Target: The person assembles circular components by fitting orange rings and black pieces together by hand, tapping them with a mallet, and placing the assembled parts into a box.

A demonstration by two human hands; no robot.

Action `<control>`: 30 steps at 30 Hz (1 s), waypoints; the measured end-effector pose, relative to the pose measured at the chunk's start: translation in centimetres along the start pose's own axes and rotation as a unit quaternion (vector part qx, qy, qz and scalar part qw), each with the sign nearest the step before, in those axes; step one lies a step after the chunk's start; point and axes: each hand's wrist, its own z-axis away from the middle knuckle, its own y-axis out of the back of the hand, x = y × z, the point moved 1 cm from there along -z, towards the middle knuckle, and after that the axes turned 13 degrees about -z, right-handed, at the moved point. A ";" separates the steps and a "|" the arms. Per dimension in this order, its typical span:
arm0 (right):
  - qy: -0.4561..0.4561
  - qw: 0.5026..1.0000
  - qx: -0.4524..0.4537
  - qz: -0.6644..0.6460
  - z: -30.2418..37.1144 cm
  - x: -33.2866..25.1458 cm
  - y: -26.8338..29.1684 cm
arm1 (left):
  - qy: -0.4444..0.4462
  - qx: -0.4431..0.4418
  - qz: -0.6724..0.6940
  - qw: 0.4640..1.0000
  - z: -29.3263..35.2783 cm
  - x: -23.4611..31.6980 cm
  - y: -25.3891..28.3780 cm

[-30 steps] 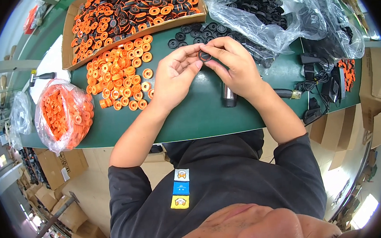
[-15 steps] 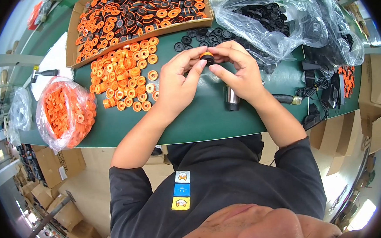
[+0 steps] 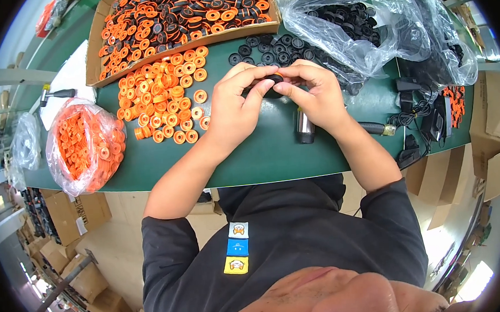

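Between my two hands a small round black part with an orange rim [image 3: 275,85] is pinched above the green table. My left hand [image 3: 237,102] grips it with thumb and fingertips from the left. From the other side, my right hand [image 3: 317,96] holds it the same way. Fingers hide much of the part. Left of my hands lies a loose heap of orange wheel-like rings [image 3: 158,98]. Loose black round parts [image 3: 279,50] are spread just beyond my fingers. A metal cylinder [image 3: 305,128] stands or lies beneath my right hand; I cannot tell which.
A cardboard box [image 3: 183,48] of orange-and-black parts sits at the back. Clear bags hold orange parts [image 3: 83,144] on the left and black parts [image 3: 345,24] at back right. Right of my forearm are a dark-handled tool [image 3: 374,128] and black cables [image 3: 413,111].
The held part has tilted between my fingers: its black side shows more and its orange side less. My fingertips have shifted slightly around it.
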 end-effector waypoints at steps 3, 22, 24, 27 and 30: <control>-0.054 0.998 -0.001 -0.025 0.0 -0.2 0.0 | 0.041 -0.020 0.052 0.998 0.2 -0.5 -0.2; -0.120 0.982 -0.052 -0.138 -0.7 0.8 1.1 | 0.159 -0.069 0.221 0.960 -0.7 -1.7 0.4; -0.130 0.980 -0.056 -0.141 -0.6 0.5 0.7 | 0.158 -0.070 0.230 0.958 -0.7 -1.5 0.6; -0.129 0.981 -0.059 -0.132 -0.5 0.7 1.1 | 0.157 -0.081 0.246 0.953 -0.8 -1.3 0.7; -0.112 0.987 -0.034 -0.110 -0.1 0.5 1.5 | 0.154 -0.088 0.239 0.955 -0.7 -1.1 0.5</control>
